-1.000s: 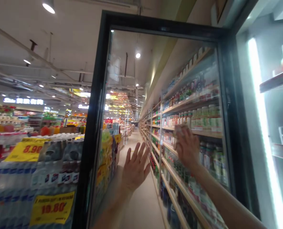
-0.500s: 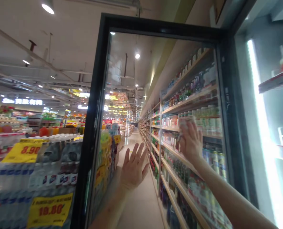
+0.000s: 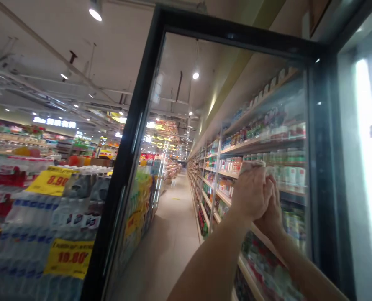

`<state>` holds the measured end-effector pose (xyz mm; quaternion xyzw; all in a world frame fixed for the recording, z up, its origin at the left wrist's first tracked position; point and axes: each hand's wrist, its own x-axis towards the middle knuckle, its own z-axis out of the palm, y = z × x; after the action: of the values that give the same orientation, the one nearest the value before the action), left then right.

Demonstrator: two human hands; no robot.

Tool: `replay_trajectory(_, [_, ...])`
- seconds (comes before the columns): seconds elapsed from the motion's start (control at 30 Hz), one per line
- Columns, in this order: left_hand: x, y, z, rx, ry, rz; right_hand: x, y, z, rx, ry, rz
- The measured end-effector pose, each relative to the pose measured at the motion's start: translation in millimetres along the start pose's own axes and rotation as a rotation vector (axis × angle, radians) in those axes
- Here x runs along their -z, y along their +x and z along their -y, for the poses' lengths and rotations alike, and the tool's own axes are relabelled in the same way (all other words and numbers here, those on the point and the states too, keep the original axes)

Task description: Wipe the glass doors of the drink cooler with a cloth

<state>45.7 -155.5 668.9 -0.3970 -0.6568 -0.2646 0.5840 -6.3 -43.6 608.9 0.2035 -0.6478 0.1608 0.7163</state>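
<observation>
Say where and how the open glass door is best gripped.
Probably by the left upright of its black frame, approached from the left: the glass door meets the lit cabinet at right, leaving that long, narrow edge free.

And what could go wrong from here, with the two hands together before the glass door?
The open glass door could swing if the left hand or right hand presses hard. The pale wad, apparently held, might slip. The door's black frame, seemingly near the stacked bottles, might knock them.
</observation>
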Motion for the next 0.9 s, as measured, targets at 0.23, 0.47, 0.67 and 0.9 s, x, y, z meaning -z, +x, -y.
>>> replay_trajectory(0.23, [7.2, 14.9, 17.2, -0.178, 0.553, 0.114, 28.6, -6.8, -38.2, -0.394, -0.255, 0.038])
replay_trajectory(0.47, [136.6, 73.2, 71.5, 0.162, 0.738, -0.198, 23.6, 5.6, -19.8, -0.260, -0.259, 0.123])
replay_trajectory(0.67, [50.5, 12.8, 30.6, -0.333, 0.740, 0.113, 13.0, 19.2, 0.2, -0.337, -0.228, 0.070])
replay_trajectory(0.9, [94.4, 25.5, 50.1, -0.067, 0.759, 0.008, 12.2, 14.3, -3.5, -0.197, -0.259, 0.077])
